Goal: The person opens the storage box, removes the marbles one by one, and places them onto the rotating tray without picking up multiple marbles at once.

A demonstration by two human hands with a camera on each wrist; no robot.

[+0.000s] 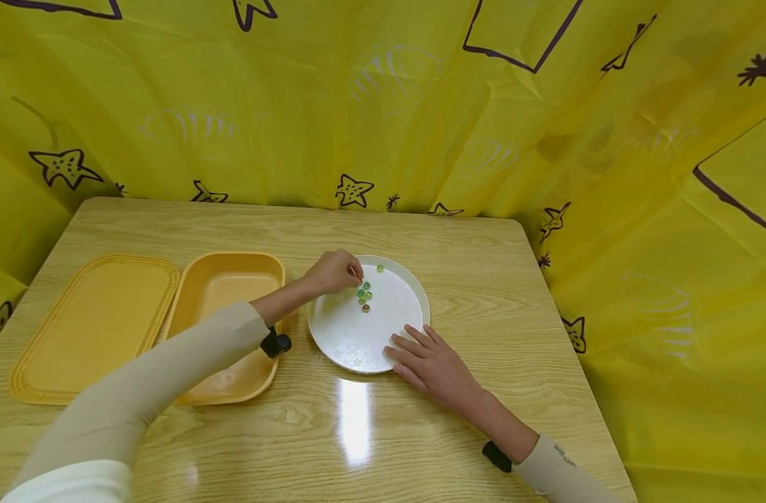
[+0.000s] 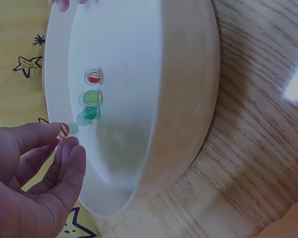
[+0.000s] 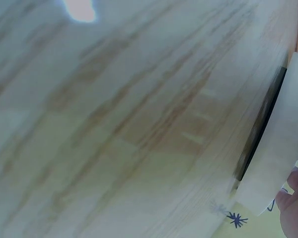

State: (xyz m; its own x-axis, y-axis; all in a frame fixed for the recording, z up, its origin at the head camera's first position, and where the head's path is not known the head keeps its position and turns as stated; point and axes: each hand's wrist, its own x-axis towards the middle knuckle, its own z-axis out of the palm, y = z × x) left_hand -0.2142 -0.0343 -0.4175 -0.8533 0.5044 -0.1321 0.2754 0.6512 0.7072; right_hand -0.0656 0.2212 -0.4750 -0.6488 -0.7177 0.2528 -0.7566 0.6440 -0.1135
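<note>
My left hand [image 1: 337,272] reaches over the left rim of a round white tray [image 1: 339,335]. In the left wrist view its thumb and fingertips pinch a red-and-white striped marble [image 2: 63,131] above the tray. Several green marbles [image 1: 361,294] lie clustered on the tray floor, with one lone green marble [image 1: 380,268] near the far rim. Another red-striped marble [image 2: 93,76] rests just nearer than the cluster. My right hand [image 1: 430,363] lies with fingers spread and extended over the tray's near right rim; in the right wrist view only its fingertips [image 3: 294,198] show.
Left of the tray stands a deep orange container [image 1: 226,381], partly covered by the left arm. Its flat orange lid [image 1: 96,321] lies further left. Everything is on a wooden table [image 1: 483,279], bordered behind and at the right by a yellow patterned curtain [image 1: 295,126].
</note>
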